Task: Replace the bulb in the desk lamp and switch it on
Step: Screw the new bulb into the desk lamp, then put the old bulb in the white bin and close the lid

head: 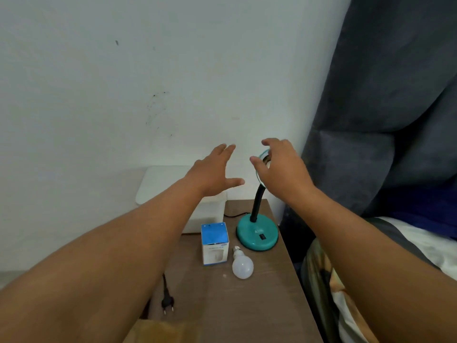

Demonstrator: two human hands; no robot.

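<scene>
On wood-grain table [247, 305]: frosted round bulb [242, 266]; left hand [214, 172] splayed empty; right hand [279, 167] cupping teal lampshade [263, 154].

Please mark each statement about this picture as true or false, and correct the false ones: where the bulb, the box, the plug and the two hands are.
1. A white bulb lies on the table beside the bulb box. True.
2. The plug is in a wall socket. False: it lies loose on the table.
3. The left hand holds the bulb. False: it is open and empty.
4. The right hand is at the lamp shade. True.
5. The lamp base is red. False: it is teal.
</scene>
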